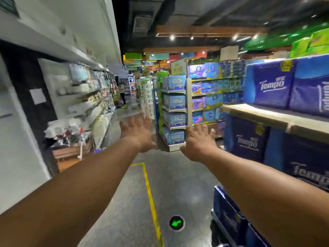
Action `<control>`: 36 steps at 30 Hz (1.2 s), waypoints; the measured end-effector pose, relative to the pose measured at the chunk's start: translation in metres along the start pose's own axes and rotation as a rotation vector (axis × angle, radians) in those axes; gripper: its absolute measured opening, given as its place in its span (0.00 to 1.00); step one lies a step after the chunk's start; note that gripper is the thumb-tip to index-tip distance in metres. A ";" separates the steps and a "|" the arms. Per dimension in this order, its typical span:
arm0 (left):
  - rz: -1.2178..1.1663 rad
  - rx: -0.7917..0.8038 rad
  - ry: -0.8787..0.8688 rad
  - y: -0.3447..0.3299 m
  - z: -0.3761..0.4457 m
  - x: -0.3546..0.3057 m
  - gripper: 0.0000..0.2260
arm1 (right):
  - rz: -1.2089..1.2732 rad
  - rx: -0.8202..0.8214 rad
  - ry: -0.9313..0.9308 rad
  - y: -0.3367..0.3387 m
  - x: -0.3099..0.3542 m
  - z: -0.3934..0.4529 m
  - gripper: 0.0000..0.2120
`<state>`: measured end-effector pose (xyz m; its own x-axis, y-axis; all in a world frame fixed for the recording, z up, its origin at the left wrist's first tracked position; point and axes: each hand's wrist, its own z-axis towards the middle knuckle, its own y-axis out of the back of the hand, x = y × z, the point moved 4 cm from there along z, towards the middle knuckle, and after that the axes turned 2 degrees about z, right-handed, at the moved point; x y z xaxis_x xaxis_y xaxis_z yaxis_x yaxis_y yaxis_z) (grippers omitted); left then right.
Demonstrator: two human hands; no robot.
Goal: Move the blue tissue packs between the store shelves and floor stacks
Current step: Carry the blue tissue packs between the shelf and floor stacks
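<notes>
Dark blue Tempo tissue packs (272, 86) stand on the upper shelf at the right, with more Tempo packs (247, 139) on the level below the shelf board (267, 116). Another blue pack (229, 216) sits low at the bottom right, partly hidden by my right forearm. Both arms stretch forward over the aisle. My left hand (137, 131) is empty with its fingers spread. My right hand (199, 141) is also spread and empty, left of the Tempo shelf and not touching it.
A grey aisle floor with a yellow tape line (150, 195) and a green arrow marker (176, 223) runs ahead. Cluttered white shelves (85, 104) line the left side. An end display of light blue boxes (174, 118) stands ahead. A person (122, 94) stands far down the aisle.
</notes>
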<state>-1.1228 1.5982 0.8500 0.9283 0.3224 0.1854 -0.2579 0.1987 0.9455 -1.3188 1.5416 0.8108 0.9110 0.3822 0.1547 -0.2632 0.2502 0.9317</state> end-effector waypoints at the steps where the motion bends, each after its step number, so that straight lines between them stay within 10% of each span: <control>1: 0.022 0.015 0.018 -0.012 -0.012 0.017 0.48 | 0.007 0.027 0.023 -0.011 0.020 -0.006 0.36; 18: 0.136 0.217 0.271 -0.137 -0.140 0.215 0.48 | 0.068 0.251 0.278 -0.149 0.219 -0.071 0.37; 36: 0.042 0.268 0.311 -0.260 0.112 0.189 0.49 | 0.068 0.288 0.333 -0.274 0.173 0.185 0.37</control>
<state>-0.8501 1.5037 0.6694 0.7827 0.5974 0.1745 -0.1766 -0.0556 0.9827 -1.0302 1.3742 0.6428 0.7303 0.6669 0.1480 -0.1766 -0.0251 0.9840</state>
